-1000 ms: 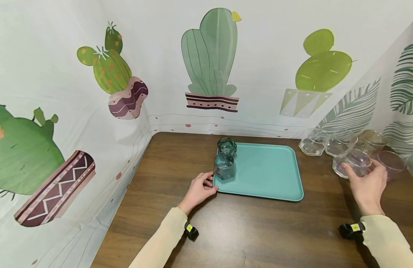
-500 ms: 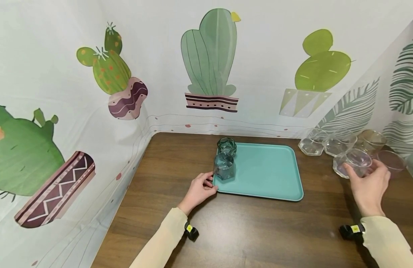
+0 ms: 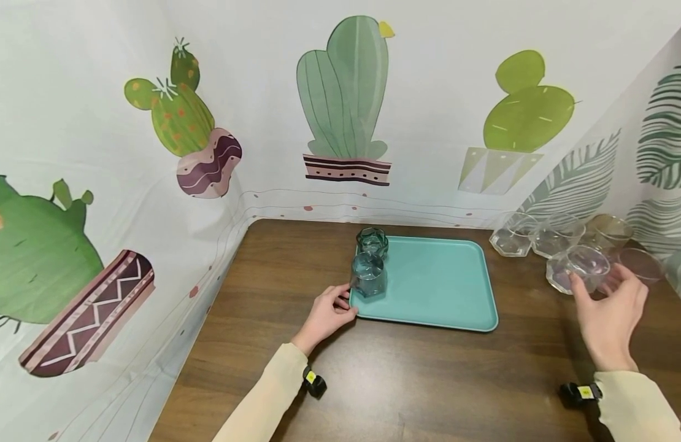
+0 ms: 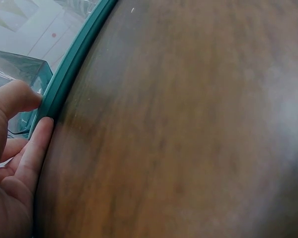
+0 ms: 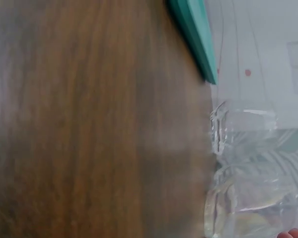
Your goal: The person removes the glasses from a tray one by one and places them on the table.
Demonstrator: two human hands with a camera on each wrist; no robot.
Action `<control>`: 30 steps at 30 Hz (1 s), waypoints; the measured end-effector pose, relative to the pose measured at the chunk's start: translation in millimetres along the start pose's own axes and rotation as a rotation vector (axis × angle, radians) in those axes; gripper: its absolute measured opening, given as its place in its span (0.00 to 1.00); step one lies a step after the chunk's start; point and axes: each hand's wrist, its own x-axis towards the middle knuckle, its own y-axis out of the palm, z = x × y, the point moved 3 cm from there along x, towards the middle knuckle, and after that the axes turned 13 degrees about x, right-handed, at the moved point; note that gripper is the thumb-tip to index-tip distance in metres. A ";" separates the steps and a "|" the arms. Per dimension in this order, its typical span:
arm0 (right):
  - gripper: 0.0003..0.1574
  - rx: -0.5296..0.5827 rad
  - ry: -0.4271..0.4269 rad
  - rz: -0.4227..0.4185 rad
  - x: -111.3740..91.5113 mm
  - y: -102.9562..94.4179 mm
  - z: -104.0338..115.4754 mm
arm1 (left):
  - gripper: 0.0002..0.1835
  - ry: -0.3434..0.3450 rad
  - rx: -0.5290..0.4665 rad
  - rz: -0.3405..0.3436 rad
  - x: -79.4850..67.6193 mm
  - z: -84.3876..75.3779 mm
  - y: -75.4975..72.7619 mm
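Observation:
In the head view my left hand [image 3: 325,316] holds the near-left corner of a turquoise tray [image 3: 440,282], thumb on the front edge and fingers along the left side. On the tray's left end stand a blue-grey glass [image 3: 369,283] and, behind it, a dark green faceted glass [image 3: 372,240]. At the right, my right hand [image 3: 613,313] is spread beside a clear, faintly purple glass [image 3: 572,273] standing on the table, the thumb at its near side. The right wrist view catches only fingertips [image 5: 294,233] at its lower corner, near clear glasses.
Behind the purple-tinted glass stand two clear glasses [image 3: 508,240] and an amber one [image 3: 608,232]. A pinkish glass [image 3: 641,264] is to the right, partly behind my fingers. A cactus-print cloth [image 3: 429,123] backs the brown wooden table [image 3: 429,380].
My right hand has drawn slightly back toward me, its fingers loosening around the purple-tinted glass, which stays in place. My left hand and the tray have kept their positions.

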 end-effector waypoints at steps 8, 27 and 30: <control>0.40 0.030 -0.071 0.015 -15.1 9.4 23.2 | 0.32 -0.005 -0.004 -0.006 -1.6 -1.7 -1.8; 0.41 0.085 -0.145 0.269 -47.0 67.2 67.8 | 0.32 0.014 0.006 -0.014 1.0 -0.2 -0.2; 0.41 0.097 -0.165 0.331 -52.8 78.6 72.2 | 0.31 0.015 0.014 -0.017 0.8 0.0 -0.2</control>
